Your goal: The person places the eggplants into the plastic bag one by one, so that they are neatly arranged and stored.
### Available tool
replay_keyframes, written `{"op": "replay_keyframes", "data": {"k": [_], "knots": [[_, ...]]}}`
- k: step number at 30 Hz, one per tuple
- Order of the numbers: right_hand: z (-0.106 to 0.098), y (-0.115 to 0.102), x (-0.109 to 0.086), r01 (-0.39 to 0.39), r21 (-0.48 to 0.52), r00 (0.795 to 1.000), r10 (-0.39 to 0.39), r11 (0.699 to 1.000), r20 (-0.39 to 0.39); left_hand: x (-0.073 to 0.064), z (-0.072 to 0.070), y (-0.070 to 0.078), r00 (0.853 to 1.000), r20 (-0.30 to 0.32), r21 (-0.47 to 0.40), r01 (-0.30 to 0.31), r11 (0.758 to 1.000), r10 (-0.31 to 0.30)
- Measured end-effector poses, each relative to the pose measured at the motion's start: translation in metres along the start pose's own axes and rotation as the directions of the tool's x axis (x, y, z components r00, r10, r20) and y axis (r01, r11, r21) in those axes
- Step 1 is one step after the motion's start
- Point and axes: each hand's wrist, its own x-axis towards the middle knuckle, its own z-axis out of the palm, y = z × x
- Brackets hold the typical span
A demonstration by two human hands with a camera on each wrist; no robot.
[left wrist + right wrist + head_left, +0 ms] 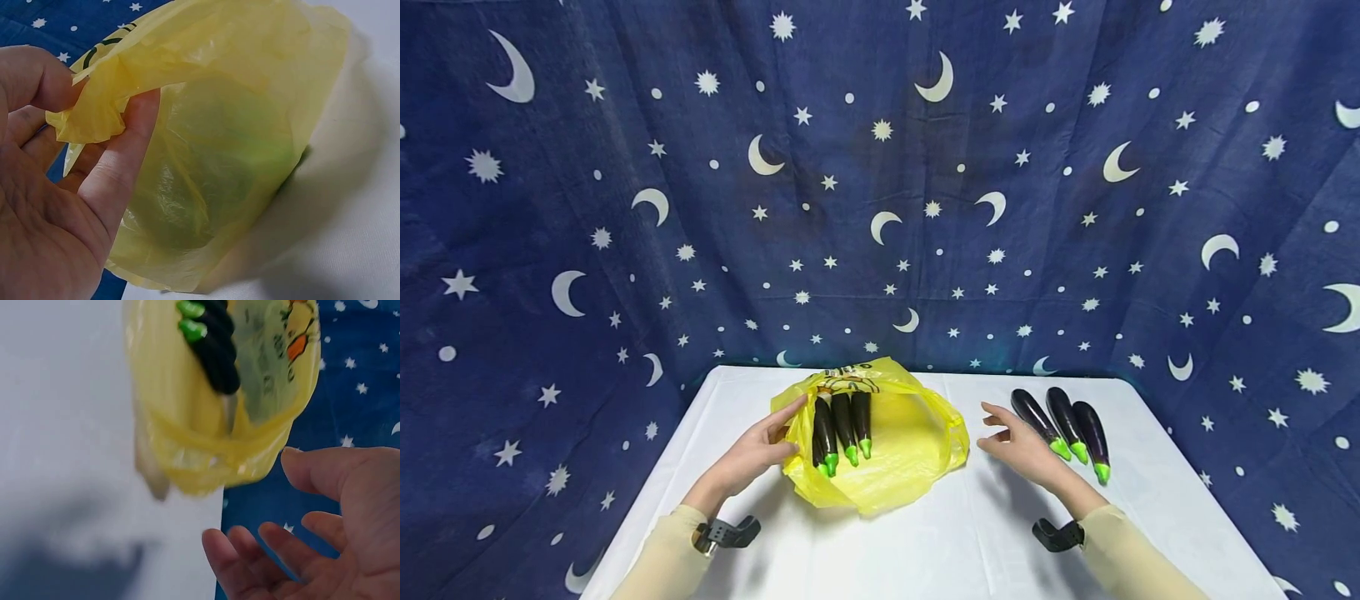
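Note:
A yellow plastic bag (910, 433) lies on the white table with its mouth spread towards me. Several dark eggplants (844, 425) with bright green stems rest side by side inside, at its left. My left hand (752, 454) holds the left side of the bag's rim; in the left wrist view, a gathered fold of the bag (94, 109) sits between its thumb and fingers. To the right of the bag, my right hand (1018, 446) hovers with nothing in it, its fingers loosely bent and apart. Three more eggplants (1093, 437) lie just beyond that hand.
The white table (880, 558) reaches back to a dark blue curtain (850, 208) printed with moons and stars, which also hangs at both sides. Black straps with camera mounts (1060, 535) sit on both wrists.

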Motion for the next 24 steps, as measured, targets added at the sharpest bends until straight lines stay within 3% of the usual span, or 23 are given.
{"op": "replay_keyframes", "data": {"k": [6, 17, 24], "knots": [[-0.011, 0.021, -0.002, 0.023, -0.156, 0.997, -0.035, 0.987, -0.074, 0.000, 0.000, -0.002, 1.000, 0.001, -0.011, -0.024, 1.000, 0.024], [-0.026, 0.044, 0.003, 0.022, -0.248, 0.990, -0.056, 0.968, -0.131, -0.002, 0.000, -0.001, 1.000, -0.011, -0.004, -0.021, 1.000, 0.021], [-0.036, 0.049, 0.008, -0.042, -0.280, 0.987, -0.004, 0.959, -0.161, -0.004, 0.000, -0.001, 0.999, -0.022, 0.001, -0.023, 1.000, 0.023]]}}
